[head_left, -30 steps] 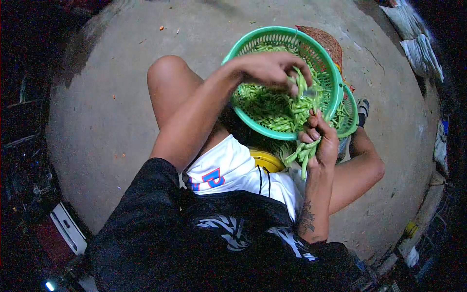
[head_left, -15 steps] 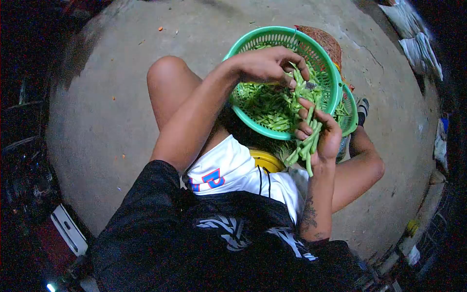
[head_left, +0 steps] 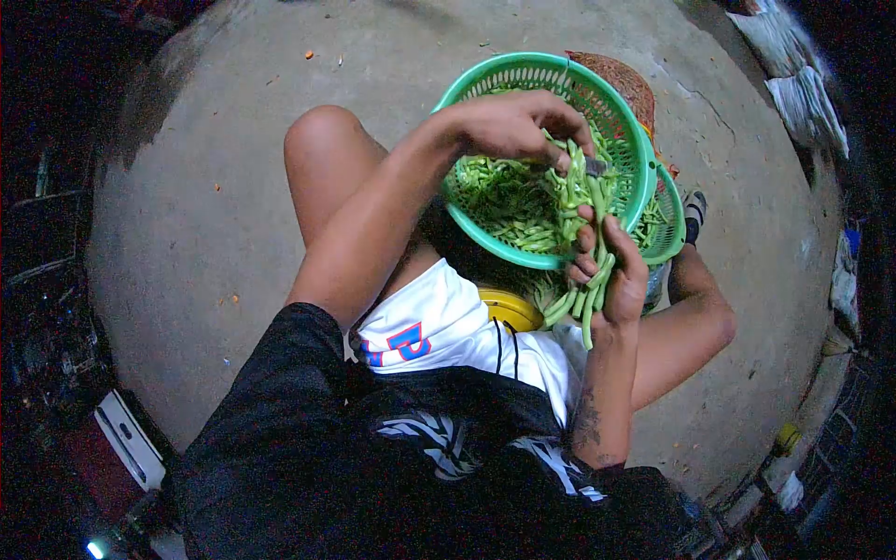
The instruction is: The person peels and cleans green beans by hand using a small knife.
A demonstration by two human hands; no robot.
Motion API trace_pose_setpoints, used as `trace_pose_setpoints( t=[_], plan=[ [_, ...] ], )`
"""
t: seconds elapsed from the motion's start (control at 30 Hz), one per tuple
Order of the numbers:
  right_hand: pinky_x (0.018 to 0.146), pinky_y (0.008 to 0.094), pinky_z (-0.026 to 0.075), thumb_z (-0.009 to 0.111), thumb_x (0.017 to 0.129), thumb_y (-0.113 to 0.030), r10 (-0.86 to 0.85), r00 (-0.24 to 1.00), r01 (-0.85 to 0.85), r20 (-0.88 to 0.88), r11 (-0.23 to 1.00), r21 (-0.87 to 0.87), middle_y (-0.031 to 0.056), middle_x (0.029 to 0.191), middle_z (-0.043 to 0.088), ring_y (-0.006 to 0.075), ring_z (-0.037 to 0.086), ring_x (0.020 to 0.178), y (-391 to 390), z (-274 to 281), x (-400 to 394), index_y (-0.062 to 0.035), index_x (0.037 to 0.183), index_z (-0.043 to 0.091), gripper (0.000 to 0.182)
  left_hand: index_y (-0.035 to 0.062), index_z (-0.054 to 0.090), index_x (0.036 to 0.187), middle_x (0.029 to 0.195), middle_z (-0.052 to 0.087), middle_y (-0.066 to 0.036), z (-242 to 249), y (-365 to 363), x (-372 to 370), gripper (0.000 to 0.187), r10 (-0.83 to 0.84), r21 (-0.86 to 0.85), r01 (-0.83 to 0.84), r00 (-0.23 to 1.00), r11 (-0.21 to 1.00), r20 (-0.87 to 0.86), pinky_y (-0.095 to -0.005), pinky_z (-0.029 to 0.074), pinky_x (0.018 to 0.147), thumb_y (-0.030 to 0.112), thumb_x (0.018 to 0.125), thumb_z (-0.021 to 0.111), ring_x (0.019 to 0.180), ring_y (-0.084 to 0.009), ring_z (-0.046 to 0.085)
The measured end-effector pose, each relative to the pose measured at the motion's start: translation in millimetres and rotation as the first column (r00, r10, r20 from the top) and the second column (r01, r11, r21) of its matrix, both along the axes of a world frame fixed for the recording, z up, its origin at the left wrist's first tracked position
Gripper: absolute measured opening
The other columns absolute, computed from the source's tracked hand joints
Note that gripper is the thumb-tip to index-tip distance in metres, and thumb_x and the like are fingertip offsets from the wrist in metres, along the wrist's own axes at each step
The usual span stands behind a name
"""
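My left hand [head_left: 523, 129] reaches over the green basket [head_left: 455, 96], its thumb and fingers curled around the upper ends of some green beans. A small dark, flat piece [head_left: 595, 167] shows beside those fingertips; what holds it is unclear. Below and to the right, my right hand [head_left: 621, 277] is closed around a bundle of long green beans [head_left: 599, 294], whose lower ends hang over the basket's near side. Cut green pieces [head_left: 532, 233] lie inside the basket.
A second green basket [head_left: 674, 219] with more green pieces sits partly under the first, at its right. A reddish-brown mesh sack [head_left: 621, 79] lies behind. Something yellow and round [head_left: 511, 310] is near my lap. My bent knees flank the baskets on the concrete floor [head_left: 224, 140].
My right hand has shifted slightly, and the bundle's lower ends hang a little lower and further left. My left hand has barely moved; the dark piece shows more clearly.
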State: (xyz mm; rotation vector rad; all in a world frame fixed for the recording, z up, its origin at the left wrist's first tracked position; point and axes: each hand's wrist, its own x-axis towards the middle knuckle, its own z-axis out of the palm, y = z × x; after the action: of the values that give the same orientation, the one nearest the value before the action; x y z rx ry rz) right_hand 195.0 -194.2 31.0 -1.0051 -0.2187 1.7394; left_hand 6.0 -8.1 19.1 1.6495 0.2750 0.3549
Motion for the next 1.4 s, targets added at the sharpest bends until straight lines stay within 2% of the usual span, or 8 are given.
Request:
trace_pose_setpoints(
  t=[0.33,0.47,0.67,0.9,1.0,1.13,1.2,1.4],
  plan=[
    [0.044,0.0211,0.036,0.054,0.105,-0.029,-0.063,0.998,0.062,-0.005,0.995,-0.076,0.0025,0.076,0.058,0.0064,0.044,0.051,-4,1,1,0.0016,0.114,0.062,0.033,0.0013,0.068,0.123,0.089,0.068,-0.002,2,-6,2,0.036,0.083,0.08,-0.079,0.995,0.994,-0.048,-0.0276,0.046,0.064,0.008,0.088,0.071,0.072,-0.0089,0.057],
    [0.041,0.0209,0.036,0.055,0.104,-0.028,0.003,0.987,0.007,0.159,0.998,-0.059,0.0019,0.074,0.057,0.0061,0.042,0.048,-13,1,3,0.0007,0.113,0.062,0.031,0.0022,0.066,0.122,0.109,0.071,-0.005,10,2,-5,0.035,0.08,-0.097,-0.104,0.97,0.99,-0.23,-0.0323,0.051,0.087,0.011,0.09,0.073,0.097,-0.0138,0.062],
    [0.041,0.0203,0.035,0.055,0.104,-0.025,-0.042,0.962,0.006,-0.27,0.991,-0.132,-0.0022,0.069,0.048,0.0044,0.04,0.048,-20,-16,14,-0.0001,0.112,0.06,0.026,0.0029,0.066,0.122,0.106,0.072,-0.005,8,-11,2,0.037,0.182,0.31,-0.133,0.974,0.941,-0.135,-0.0326,0.052,0.087,0.009,0.087,0.074,0.093,-0.015,0.063],
    [0.041,0.0199,0.034,0.056,0.104,-0.024,-0.053,0.981,0.032,-0.189,0.993,-0.112,-0.0031,0.068,0.046,0.0042,0.039,0.048,-27,-21,23,-0.0004,0.11,0.06,0.025,0.0041,0.068,0.119,0.101,0.07,-0.003,10,12,-11,0.034,0.163,0.016,-0.164,0.962,0.986,-0.221,-0.0292,0.051,0.076,0.008,0.086,0.073,0.085,-0.0129,0.062],
    [0.041,0.0197,0.033,0.056,0.104,-0.024,-0.073,0.988,0.053,-0.138,0.988,-0.143,-0.0032,0.068,0.045,0.0044,0.039,0.048,-24,-19,20,-0.0005,0.109,0.06,0.024,0.0045,0.068,0.119,0.102,0.069,-0.003,0,-8,3,0.035,0.22,0.311,-0.169,0.966,0.935,-0.137,-0.0311,0.05,0.082,0.011,0.085,0.075,0.091,-0.0154,0.062],
    [0.041,0.0199,0.032,0.057,0.104,-0.024,-0.042,0.996,0.032,-0.073,0.991,-0.132,-0.0023,0.068,0.046,0.0045,0.039,0.049,-27,-17,21,-0.0001,0.111,0.06,0.026,0.0046,0.065,0.123,0.11,0.07,-0.006,-4,-3,9,0.042,-0.018,0.099,0.026,0.997,0.995,-0.081,-0.0329,0.05,0.09,0.014,0.084,0.077,0.1,-0.0155,0.062],
    [0.041,0.0201,0.032,0.057,0.104,-0.025,-0.034,0.997,0.027,-0.072,0.995,-0.097,-0.002,0.068,0.047,0.0045,0.039,0.049,-28,-19,26,0.0001,0.111,0.06,0.026,0.0036,0.065,0.121,0.109,0.07,-0.005,-3,10,-3,0.035,0.121,0.006,-0.123,0.97,0.992,-0.211,-0.0303,0.051,0.087,0.007,0.087,0.072,0.097,-0.0135,0.063],
    [0.042,0.0204,0.032,0.058,0.103,-0.024,-0.056,0.998,0.052,-0.028,0.989,-0.141,-0.0015,0.068,0.047,0.0052,0.039,0.049,-21,-16,21,0.0012,0.111,0.061,0.027,0.0051,0.064,0.124,0.112,0.068,-0.006,2,-15,10,0.047,0.107,0.166,-0.075,0.975,0.983,-0.195,-0.034,0.05,0.091,0.011,0.081,0.079,0.104,-0.0164,0.062]
  ],
)
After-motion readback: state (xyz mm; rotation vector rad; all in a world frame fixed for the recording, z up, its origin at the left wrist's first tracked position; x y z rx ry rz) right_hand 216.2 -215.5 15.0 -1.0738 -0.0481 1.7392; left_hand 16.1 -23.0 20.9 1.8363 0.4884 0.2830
